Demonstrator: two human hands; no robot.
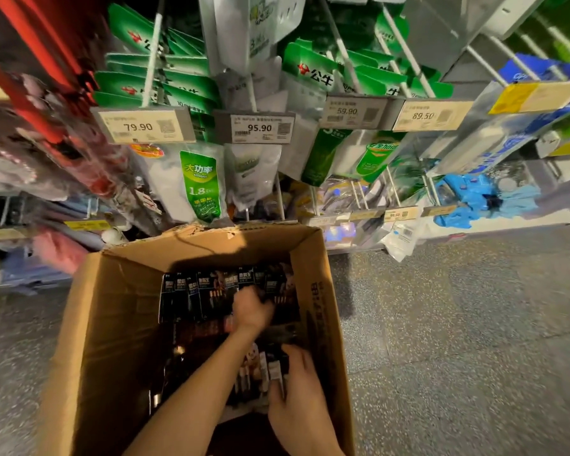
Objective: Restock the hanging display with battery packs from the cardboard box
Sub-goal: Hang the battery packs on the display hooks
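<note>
Hands both down in cardboard box (112, 324). R hand (298, 399) curls round small stack of battery packs (264, 373). L hand (252, 311) digs into far row (195, 291), grip unclear. Box still v. full. Hanging display (153, 54) beyond; prob. most restocking left.

You are standing in a shop aisle. The price tags (259, 128) reading 79.90 and 95.90 hang on the ends of peg hooks (152, 57) loaded with packaged goods (199, 185), above a speckled floor (458, 324).
</note>
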